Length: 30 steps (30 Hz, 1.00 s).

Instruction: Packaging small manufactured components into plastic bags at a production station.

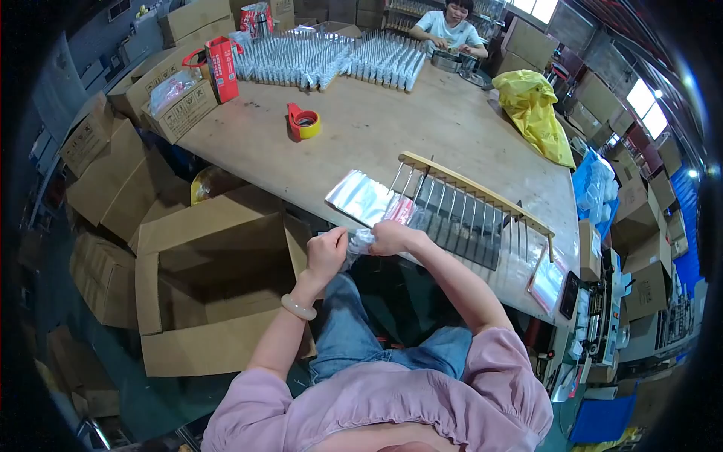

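Note:
At the table's near edge, my left hand (327, 253) is closed, its fingers pinched at one end of a crumpled clear plastic bag (362, 241). My right hand (392, 237) is closed on the other side of that bag; what the bag contains is hidden. Just beyond the hands lies a stack of flat clear plastic bags (360, 194), with a red-and-white printed piece (401, 210) beside it. To the right, a wooden bar (471, 188) with a row of thin metal rods rests over a dark flat plate (482, 245).
An open cardboard box (218, 354) stands left of my legs. The table (361, 124) holds a red-and-yellow tape dispenser (306, 126), rows of plastic-wrapped upright rods (301, 64), a yellow bag (531, 113), more clear bags (548, 279) and a phone (570, 294). Another person (452, 32) works at the far side.

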Motion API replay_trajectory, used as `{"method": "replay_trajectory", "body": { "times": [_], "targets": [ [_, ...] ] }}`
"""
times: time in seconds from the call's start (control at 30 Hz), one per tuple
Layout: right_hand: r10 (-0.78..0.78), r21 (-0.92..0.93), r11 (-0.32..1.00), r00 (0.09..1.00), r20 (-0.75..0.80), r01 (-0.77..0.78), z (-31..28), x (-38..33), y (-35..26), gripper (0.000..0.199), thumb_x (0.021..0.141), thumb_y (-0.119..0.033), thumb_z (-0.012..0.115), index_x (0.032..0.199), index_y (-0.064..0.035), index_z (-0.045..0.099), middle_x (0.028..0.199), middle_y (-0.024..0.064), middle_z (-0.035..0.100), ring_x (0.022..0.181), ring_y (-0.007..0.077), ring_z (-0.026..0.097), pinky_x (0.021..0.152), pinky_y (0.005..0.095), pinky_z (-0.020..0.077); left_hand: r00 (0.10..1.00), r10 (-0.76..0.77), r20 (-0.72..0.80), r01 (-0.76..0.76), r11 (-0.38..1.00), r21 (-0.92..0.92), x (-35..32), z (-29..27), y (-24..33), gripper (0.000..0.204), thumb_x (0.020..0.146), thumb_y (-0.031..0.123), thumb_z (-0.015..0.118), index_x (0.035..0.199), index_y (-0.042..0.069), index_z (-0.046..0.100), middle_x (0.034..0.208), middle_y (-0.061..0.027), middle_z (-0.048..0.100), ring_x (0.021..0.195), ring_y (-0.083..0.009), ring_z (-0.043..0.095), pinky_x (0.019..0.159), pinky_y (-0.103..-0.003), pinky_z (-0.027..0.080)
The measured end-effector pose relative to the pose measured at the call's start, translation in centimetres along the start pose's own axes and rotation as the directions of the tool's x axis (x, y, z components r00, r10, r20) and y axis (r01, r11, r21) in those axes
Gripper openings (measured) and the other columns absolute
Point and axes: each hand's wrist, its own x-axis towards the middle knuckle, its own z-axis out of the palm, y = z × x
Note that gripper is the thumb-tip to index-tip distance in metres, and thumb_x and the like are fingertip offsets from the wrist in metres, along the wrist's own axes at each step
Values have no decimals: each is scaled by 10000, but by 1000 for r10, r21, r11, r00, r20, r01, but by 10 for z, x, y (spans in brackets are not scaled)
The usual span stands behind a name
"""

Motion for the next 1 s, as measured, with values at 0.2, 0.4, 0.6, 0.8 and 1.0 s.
{"method": "replay_trajectory", "body": {
  "times": [0.2,0.4,0.6,0.8,1.0],
  "targets": [
    [122,-64,992,952,281,-108,-34,-6,-18,265,668,-206,665,788,30,669,705,141,663,605,237,657,549,350,520,998,7,68,-15,992,124,7,4,15,153,818,142,573,875,44,675,749,-203,623,701,-360,624,630,-425,504],
    [71,42,996,985,156,-79,-54,-15,-9,282,680,-147,694,887,41,664,692,110,666,549,189,649,509,308,521,998,15,61,-25,986,166,22,5,25,150,806,143,573,846,50,683,727,-202,619,691,-369,619,639,-443,502],
    [-40,219,967,931,-364,127,-78,-44,26,275,758,-126,662,981,34,648,760,146,673,673,203,665,629,310,527,997,18,70,-33,973,227,60,-15,32,144,789,116,561,810,43,684,726,-203,619,693,-370,620,636,-425,506],
    [404,337,914,576,-710,-225,-85,-182,213,408,798,-245,642,1097,31,606,906,160,676,848,230,657,748,317,513,993,115,-17,-103,944,314,155,-76,38,167,788,108,563,855,9,679,689,-202,623,633,-286,653,594,-353,501],
    [514,305,858,704,-490,-414,-67,-243,285,456,733,-356,716,1009,-6,624,911,197,643,855,295,622,727,374,483,989,92,115,-144,770,622,215,-42,-27,188,767,139,584,900,44,678,744,-198,629,695,-359,627,645,-421,504]
  ]
}}
